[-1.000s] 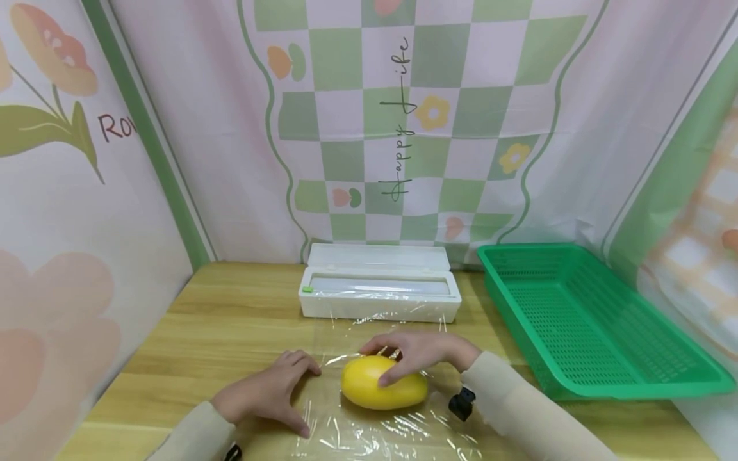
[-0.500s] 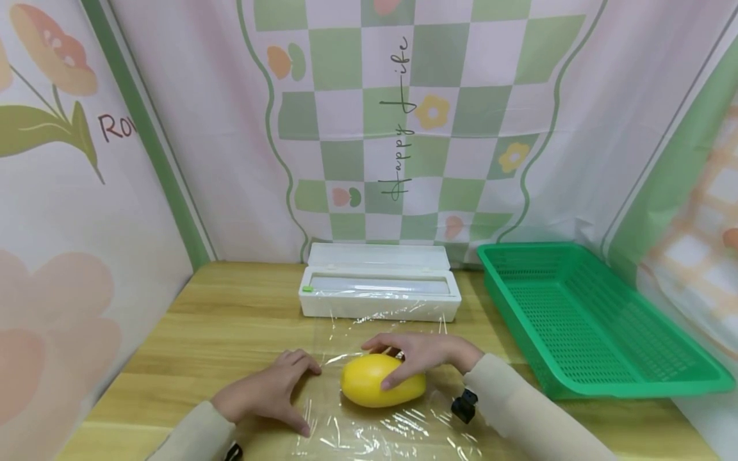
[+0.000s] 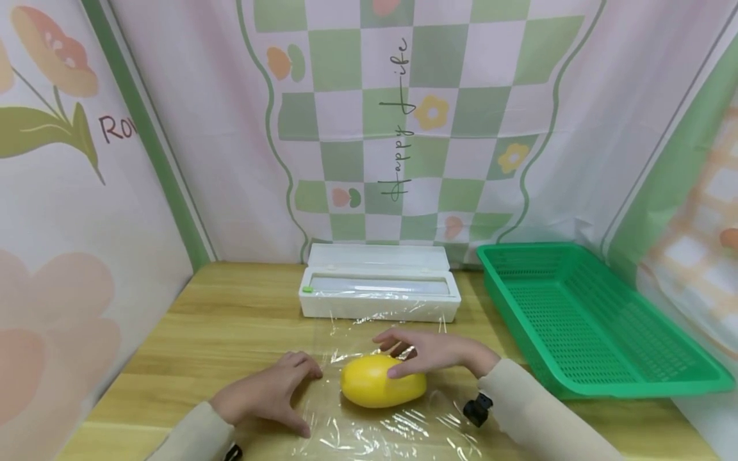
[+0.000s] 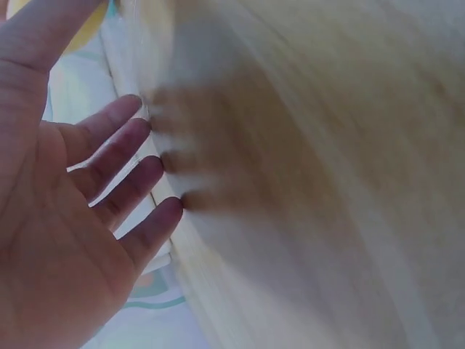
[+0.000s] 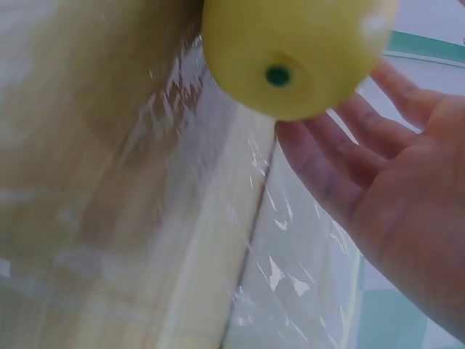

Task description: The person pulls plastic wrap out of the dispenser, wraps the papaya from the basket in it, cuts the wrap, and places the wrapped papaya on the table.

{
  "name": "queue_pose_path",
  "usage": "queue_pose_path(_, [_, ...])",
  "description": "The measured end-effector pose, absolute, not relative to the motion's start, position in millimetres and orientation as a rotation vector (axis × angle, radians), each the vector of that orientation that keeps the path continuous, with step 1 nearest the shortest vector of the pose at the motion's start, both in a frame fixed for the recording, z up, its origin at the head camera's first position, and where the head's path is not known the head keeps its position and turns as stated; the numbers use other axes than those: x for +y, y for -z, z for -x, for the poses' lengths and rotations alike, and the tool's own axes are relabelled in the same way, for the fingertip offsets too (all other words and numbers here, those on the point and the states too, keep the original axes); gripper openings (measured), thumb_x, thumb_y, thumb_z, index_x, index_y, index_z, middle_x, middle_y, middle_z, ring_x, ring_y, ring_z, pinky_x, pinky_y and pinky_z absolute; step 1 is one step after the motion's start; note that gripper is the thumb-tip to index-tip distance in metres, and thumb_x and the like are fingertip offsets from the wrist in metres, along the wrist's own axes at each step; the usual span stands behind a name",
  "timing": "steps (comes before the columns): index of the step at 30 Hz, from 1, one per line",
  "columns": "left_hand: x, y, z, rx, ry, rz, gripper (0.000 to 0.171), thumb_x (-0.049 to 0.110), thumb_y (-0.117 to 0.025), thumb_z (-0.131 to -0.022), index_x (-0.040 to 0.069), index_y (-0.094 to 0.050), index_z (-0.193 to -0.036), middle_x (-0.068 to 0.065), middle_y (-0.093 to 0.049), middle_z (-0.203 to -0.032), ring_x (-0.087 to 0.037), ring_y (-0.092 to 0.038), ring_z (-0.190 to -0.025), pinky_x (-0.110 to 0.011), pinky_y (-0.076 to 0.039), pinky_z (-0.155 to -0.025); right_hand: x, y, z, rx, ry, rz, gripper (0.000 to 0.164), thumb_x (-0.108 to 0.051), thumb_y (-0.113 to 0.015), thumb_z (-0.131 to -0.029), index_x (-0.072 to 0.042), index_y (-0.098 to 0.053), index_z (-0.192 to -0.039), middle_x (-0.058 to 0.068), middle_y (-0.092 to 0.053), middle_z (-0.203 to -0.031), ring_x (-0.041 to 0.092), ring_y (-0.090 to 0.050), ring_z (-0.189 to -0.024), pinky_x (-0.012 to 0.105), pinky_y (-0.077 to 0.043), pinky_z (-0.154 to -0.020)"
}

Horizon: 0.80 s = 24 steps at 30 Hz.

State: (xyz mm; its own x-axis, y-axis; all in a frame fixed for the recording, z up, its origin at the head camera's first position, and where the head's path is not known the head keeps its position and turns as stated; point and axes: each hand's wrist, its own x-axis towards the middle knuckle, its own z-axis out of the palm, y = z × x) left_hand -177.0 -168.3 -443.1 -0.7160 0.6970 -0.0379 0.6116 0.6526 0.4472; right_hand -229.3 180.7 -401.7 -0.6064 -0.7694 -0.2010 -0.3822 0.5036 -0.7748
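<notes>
A smooth yellow oval fruit (image 3: 375,382) lies on its side on clear plastic wrap (image 3: 352,432). The right wrist view shows a dark green spot on the end of the fruit (image 5: 290,43). My right hand (image 3: 441,353) hovers at the fruit's right part, thumb over its top and fingers loosely extended behind it. Whether the fingertips touch it I cannot tell. My left hand (image 3: 268,392) rests at the wrap's left edge, thumb and fingers spread, with nothing in it. In the left wrist view its fingertips (image 4: 171,207) touch the table surface.
Behind the fruit stands a white cling wrap dispenser (image 3: 377,308) with its lid raised; the wrap runs out from it toward me. A green perforated basket (image 3: 634,388) sits at the right on the wooden table (image 3: 230,314). Printed curtains (image 3: 219,160) enclose the back and sides.
My right hand has loosened from the fruit and shifted slightly to the right, its fingers lifting off. The fruit has hardly moved. My left hand stays in place.
</notes>
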Motion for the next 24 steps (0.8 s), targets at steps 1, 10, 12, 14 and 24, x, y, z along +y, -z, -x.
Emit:
queue_pose_path(1, [-168,443,177,2.662,-0.61,-1.068,0.09,0.061,-0.086,-0.064,0.012,-0.055,-0.134,0.001,-0.048,-0.136,-0.021,-0.044,-0.125,-0.044,-0.042,-0.108,183,400,228,2.22,0.972,0.944,0.067,-0.038,-0.072,-0.092,-0.012,-0.044,-0.147,0.013,-0.053,-0.141,0.03,-0.054,-0.125,0.046,-0.047,-0.103])
queue_pose_path(10, [-166,440,174,2.611,-0.715,-1.16,0.048,0.046,-0.089,-0.067,0.029,-0.063,-0.104,0.012,-0.052,-0.109,-0.009,-0.048,-0.099,-0.025,-0.05,-0.085,214,392,209,2.366,1.043,0.975,0.051,-0.033,-0.065,-0.098,-0.003,-0.051,-0.137,0.014,-0.06,-0.125,0.028,-0.06,-0.11,0.04,-0.053,-0.092])
queue_pose_path(12, [-166,439,174,2.55,-0.782,-1.2,0.038,0.039,-0.09,-0.071,0.027,-0.064,-0.097,0.014,-0.055,-0.095,-0.006,-0.051,-0.086,-0.02,-0.05,-0.074,221,392,205,2.38,1.067,0.989,0.043,-0.031,-0.065,-0.099,-0.002,-0.054,-0.129,0.01,-0.062,-0.116,0.025,-0.062,-0.104,0.037,-0.055,-0.089])
queue_pose_path(14, [-165,439,175,2.477,-0.846,-1.231,0.032,0.032,-0.089,-0.074,0.025,-0.064,-0.093,0.015,-0.057,-0.083,-0.002,-0.054,-0.075,-0.018,-0.05,-0.067,228,393,200,2.379,1.098,1.017,0.034,-0.029,-0.065,-0.099,-0.002,-0.057,-0.119,0.006,-0.063,-0.108,0.021,-0.062,-0.098,0.035,-0.056,-0.085])
queue_pose_path(24, [-166,444,175,2.291,-0.94,-1.219,0.012,0.014,-0.082,-0.084,0.018,-0.071,-0.089,0.019,-0.066,-0.083,0.005,-0.062,-0.071,-0.019,-0.056,-0.063,257,421,176,2.269,1.092,1.162,0.006,-0.017,-0.069,-0.095,-0.017,-0.065,-0.099,-0.007,-0.066,-0.091,0.005,-0.061,-0.081,0.027,-0.057,-0.07])
